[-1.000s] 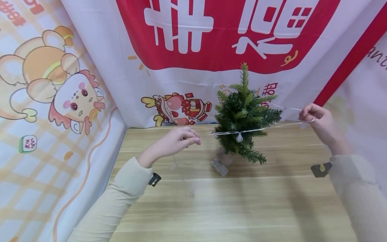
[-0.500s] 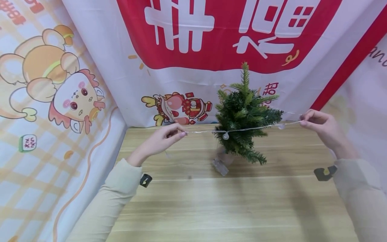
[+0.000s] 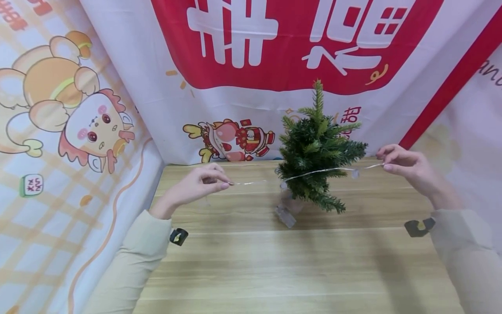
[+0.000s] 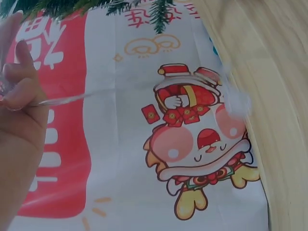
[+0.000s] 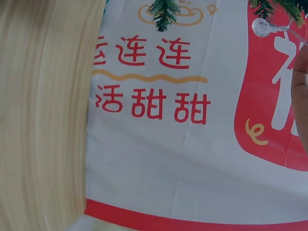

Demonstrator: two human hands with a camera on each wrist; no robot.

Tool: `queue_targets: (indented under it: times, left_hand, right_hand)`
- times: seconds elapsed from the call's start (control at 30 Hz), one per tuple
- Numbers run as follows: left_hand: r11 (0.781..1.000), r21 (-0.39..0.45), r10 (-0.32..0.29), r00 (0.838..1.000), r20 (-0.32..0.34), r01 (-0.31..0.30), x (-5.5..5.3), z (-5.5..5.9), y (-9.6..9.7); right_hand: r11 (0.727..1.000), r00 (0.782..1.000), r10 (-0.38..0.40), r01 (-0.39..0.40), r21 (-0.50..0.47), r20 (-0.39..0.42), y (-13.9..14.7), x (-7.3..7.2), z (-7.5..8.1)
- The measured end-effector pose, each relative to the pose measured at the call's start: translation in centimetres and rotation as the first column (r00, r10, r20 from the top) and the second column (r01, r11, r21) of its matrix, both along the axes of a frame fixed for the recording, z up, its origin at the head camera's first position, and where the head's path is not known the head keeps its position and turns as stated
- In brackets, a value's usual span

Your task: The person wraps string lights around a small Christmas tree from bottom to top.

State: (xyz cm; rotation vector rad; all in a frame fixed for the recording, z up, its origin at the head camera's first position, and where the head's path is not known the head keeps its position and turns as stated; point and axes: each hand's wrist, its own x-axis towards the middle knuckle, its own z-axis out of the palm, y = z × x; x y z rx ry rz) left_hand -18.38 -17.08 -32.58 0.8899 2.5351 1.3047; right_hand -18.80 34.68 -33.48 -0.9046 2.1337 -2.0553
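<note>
A small artificial Christmas tree (image 3: 313,148) stands near the back of the wooden table, its base mostly hidden. Across its front runs a thin clear string of lights (image 3: 321,170) with round clear bulbs. To the left of the tree, my left hand (image 3: 196,187) pinches one stretch of the string between thumb and fingers. On the other side, my right hand (image 3: 409,168) pinches the string between thumb and forefinger. In the right wrist view a clear bulb (image 5: 261,27) hangs beside the branches, with only an edge of the hand visible.
A small translucent box (image 3: 285,216) lies on the table (image 3: 274,270) at the foot of the tree. Printed cloth (image 3: 243,100) closes off the back, and another patterned cloth (image 3: 129,174) stands along the left side.
My left hand has moved left and slightly down, drawing the string along. My right hand has come down from its earlier height and shifted a little left. The tree stays put.
</note>
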Motion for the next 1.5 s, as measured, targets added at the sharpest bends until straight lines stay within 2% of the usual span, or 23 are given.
queue_targets:
  times: [0.13, 0.23, 0.37, 0.47, 0.57, 0.67, 0.8, 1.0, 1.2, 1.3, 1.4, 1.5]
  left_hand:
    - [0.999, 0.052, -0.004, 1.000, 0.005, 0.004, 0.0, 0.2, -0.8]
    - [0.997, 0.077, 0.009, 1.000, 0.002, -0.009, 0.1, 0.4, -1.4]
    - [0.995, 0.046, 0.085, 0.996, -0.014, -0.084, 0.1, 0.4, -2.0]
    - [0.989, 0.008, 0.145, 0.988, -0.050, -0.144, -0.1, 0.2, -2.5]
    - [0.982, -0.030, 0.182, 0.978, -0.097, -0.186, -0.5, -0.1, -3.1]
    - [0.973, -0.052, 0.217, 0.971, -0.102, -0.224, -0.7, -0.3, -3.7]
    - [0.956, -0.055, 0.284, 0.956, -0.067, -0.288, -0.8, -0.4, -4.2]
    - [0.953, -0.030, 0.299, 0.954, -0.031, -0.300, -1.2, -0.6, -4.5]
    - [0.941, -0.090, 0.323, 0.945, -0.046, -0.326, -1.3, -0.6, -4.6]
    - [0.928, -0.105, 0.351, 0.933, -0.075, -0.358, -1.3, -0.6, -4.6]
    - [0.911, -0.119, 0.385, 0.918, -0.099, -0.395, -1.3, -0.4, -4.6]
    - [0.902, -0.119, 0.404, 0.909, -0.097, -0.414, -1.1, -0.1, -4.6]
  right_hand:
    - [0.997, 0.997, 0.064, -0.066, -0.039, -0.035, -0.3, -0.2, -0.1]
    - [0.997, 0.996, 0.081, -0.082, -0.017, -0.039, -0.5, -0.2, 0.0]
    - [0.997, 1.000, 0.031, -0.031, 0.065, 0.001, -0.9, 0.1, 0.3]
    - [0.987, 0.999, -0.032, 0.029, 0.155, 0.019, -1.3, 0.3, 0.4]
    - [0.977, 0.997, -0.067, 0.060, 0.206, 0.027, -1.7, 0.4, 0.5]
    - [0.980, 0.996, -0.074, 0.064, 0.188, 0.044, -2.0, 0.4, 0.5]
    - [0.981, 0.995, -0.087, 0.077, 0.175, 0.050, -2.4, 0.4, 0.5]
    - [0.980, 0.993, -0.115, 0.108, 0.166, 0.032, -2.8, 0.3, 0.4]
    - [0.993, 0.994, -0.109, 0.108, 0.050, 0.003, -3.1, 0.3, 0.5]
    - [0.991, 0.991, -0.136, 0.136, 0.004, -0.010, -3.4, 0.6, 0.9]
    - [0.986, 0.986, -0.166, 0.166, -0.021, -0.019, -3.9, 1.0, 1.6]
    - [0.990, 0.989, -0.139, 0.137, -0.040, -0.048, -4.7, 1.6, 2.7]
